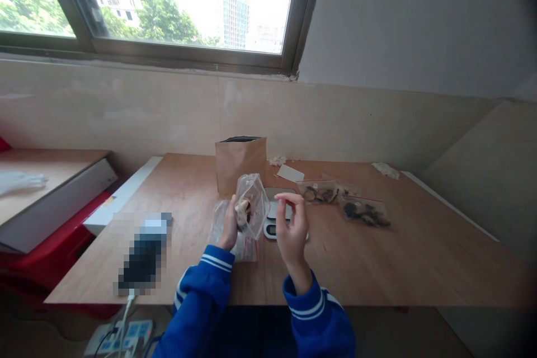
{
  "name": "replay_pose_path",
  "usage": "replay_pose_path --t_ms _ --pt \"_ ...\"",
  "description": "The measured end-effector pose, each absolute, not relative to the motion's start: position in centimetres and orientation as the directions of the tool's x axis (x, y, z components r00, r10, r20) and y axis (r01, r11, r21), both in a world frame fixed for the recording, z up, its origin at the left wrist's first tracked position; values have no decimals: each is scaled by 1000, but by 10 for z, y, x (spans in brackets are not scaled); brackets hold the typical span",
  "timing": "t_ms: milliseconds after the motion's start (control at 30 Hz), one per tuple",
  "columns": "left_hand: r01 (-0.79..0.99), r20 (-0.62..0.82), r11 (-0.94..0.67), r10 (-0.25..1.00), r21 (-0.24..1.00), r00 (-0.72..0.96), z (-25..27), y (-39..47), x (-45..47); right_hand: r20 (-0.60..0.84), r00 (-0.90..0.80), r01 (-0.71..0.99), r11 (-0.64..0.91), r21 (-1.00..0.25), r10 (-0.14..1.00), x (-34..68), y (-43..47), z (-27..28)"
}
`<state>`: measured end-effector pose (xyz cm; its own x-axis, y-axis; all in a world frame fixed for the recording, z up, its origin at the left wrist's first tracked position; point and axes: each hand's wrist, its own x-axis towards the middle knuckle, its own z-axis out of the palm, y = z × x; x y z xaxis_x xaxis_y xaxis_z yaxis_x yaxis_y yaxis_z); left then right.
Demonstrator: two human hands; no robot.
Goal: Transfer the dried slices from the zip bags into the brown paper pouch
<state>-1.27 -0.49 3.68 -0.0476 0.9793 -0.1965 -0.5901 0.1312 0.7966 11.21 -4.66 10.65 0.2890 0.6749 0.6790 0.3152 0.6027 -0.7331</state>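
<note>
My left hand is wrapped round a clear plastic bag whose mouth is spread. Inside it are pale and dark brown dried pieces. My right hand hangs just right of the bag, its thumb and bent fingers brought together at the tips; whatever they may hold is too small to make out. Beneath that hand is a small white kitchen scale, partly covered by it. Another clear bag with a red seal line lies flat under my left hand. Behind them a brown kraft paper pouch stands upright with its top open.
To the right lie zip bags of dark dried pieces. A white card and crumpled pale scraps are at the back. On the left is a pixelated dark phone-like object with a cable running to a power strip below.
</note>
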Motion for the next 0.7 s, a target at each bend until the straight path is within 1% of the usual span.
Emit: replay_pose_path --t_ms 33,67,133,167,233,333,433,567,633,700 --pt "-608 -191 98 977 788 -90 30 -1 -14 690 149 331 621 -710 709 112 -45 108" --pt "-630 -187 65 974 774 -128 23 3 -14 660 -7 338 623 -706 751 112 -43 109" --pt "-675 -192 19 964 738 -183 9 9 -14 526 -272 372 593 -715 806 110 -33 106" --pt "-687 -195 5 961 726 -199 3 10 -13 451 -356 402 570 -716 818 108 -27 103" --pt "-684 -193 0 960 729 -205 -6 12 -13 316 -462 464 530 -710 829 105 -15 95" --pt "-640 -138 -52 960 767 -244 -14 14 -15 190 -567 490 513 -705 802 100 0 86" --pt "-581 -41 -165 945 797 -324 -25 15 -18 152 -621 488 531 -693 769 96 8 86" --pt "-482 40 -215 936 849 -349 -41 19 -21 103 -616 565 529 -634 781 87 13 89" --pt "-461 47 -211 939 862 -342 -43 20 -21 95 -596 611 528 -590 797 81 16 89" --pt "-468 38 -200 942 861 -333 -40 20 -22 80 -584 633 514 -578 808 77 19 87"
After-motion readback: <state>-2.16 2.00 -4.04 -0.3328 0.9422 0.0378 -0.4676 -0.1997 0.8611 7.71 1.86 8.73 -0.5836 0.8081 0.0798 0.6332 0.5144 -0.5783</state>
